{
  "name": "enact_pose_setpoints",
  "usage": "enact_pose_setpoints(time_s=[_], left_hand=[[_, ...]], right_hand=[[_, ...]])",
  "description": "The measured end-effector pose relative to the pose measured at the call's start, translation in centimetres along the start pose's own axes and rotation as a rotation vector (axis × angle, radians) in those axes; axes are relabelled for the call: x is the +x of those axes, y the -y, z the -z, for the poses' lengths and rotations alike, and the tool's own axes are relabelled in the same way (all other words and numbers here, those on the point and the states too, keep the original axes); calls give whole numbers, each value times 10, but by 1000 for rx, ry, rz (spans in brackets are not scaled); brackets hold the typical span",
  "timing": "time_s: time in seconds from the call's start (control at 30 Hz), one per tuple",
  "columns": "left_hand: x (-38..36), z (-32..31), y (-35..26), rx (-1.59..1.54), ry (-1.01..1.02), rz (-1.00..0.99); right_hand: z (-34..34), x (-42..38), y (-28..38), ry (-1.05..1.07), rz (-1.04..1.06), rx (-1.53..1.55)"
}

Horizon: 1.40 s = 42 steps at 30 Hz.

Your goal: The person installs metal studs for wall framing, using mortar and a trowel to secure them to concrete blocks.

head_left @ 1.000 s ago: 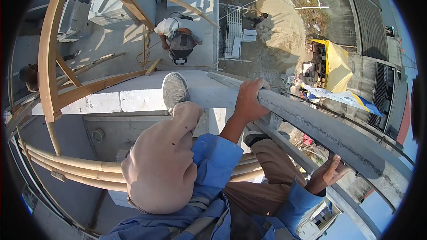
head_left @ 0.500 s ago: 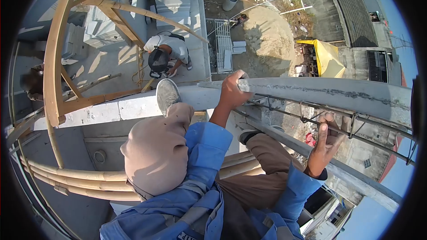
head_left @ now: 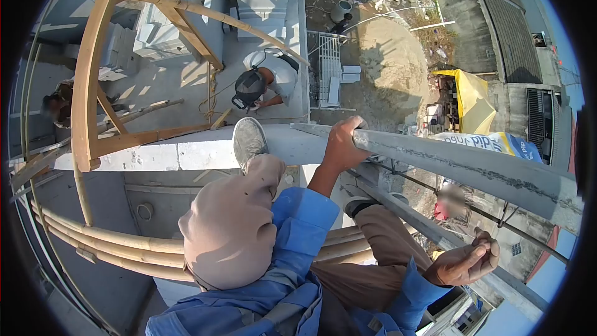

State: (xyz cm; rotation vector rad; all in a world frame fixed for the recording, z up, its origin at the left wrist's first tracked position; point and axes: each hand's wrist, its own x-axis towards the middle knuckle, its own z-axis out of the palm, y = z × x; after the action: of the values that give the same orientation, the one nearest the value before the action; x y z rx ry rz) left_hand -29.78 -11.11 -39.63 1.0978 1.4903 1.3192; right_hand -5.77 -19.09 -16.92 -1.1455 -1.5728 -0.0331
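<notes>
My left hand (head_left: 343, 146) is wrapped round the near end of a long grey beam (head_left: 472, 168), fingers over its top edge. The beam slants down to the right. Dark steel bars with stirrups (head_left: 501, 221) run just below it, partly hidden by it. A second grey beam (head_left: 429, 227) lies lower, alongside my leg. Over that beam, away from the bars, is my right hand (head_left: 463, 264), with curled fingers and the thumb pressed to them; whatever is in it, if anything, is hidden.
My shoe (head_left: 250, 143) rests on a white block wall (head_left: 205, 154). Beyond it a person in a dark cap (head_left: 250, 87) bends down. A timber frame (head_left: 87, 74) stands at left, bamboo poles (head_left: 124, 242) below. Another person (head_left: 453, 202) is far below at right.
My right hand has come down from the steel bars, and its fingers have curled in. My left hand keeps its hold on the beam. The view has shifted; a printed banner now shows beyond the beam.
</notes>
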Motion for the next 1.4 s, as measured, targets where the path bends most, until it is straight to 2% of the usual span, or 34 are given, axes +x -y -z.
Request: enact_pose_setpoints(time_s=[0.03, 0.1, 0.17, 0.23, 0.37, 0.57, 0.63, 0.8, 1.07, 1.27, 1.4], left_hand=[[-1, 1, -2, 34, 7, 8], [-1, 3, -4, 35, 43, 55], [-1, 0, -4, 34, 14, 29], [-2, -1, -3, 27, 23, 23], [-3, -3, -1, 27, -5, -12], [-3, -2, -1, -4, -10, -14], [-4, -1, 1, -10, -13, -15], [-2, -1, 1, -7, -25, -41], [-3, 1, 5, -5, -40, -47], [-3, -2, 7, -10, -15, -8], [-2, -1, 13, -24, -26, -32]], right_hand=[[-5, 1, 2, 13, -7, -1], [-20, 0, 18, 264, 9, 37], [-45, -1, 37, 347, -131, -58], [-68, -3, 44, 329, -241, -20], [-88, -2, 51, 346, -322, -34], [-113, 2, 62, 324, -363, -56], [-136, 18, 65, 443, -367, 82], [-163, 28, 70, 450, -339, 117], [-172, 23, 66, 466, -364, 150], [-175, 18, 61, 389, -411, 335], [-173, 16, 60, 452, -417, 309]])
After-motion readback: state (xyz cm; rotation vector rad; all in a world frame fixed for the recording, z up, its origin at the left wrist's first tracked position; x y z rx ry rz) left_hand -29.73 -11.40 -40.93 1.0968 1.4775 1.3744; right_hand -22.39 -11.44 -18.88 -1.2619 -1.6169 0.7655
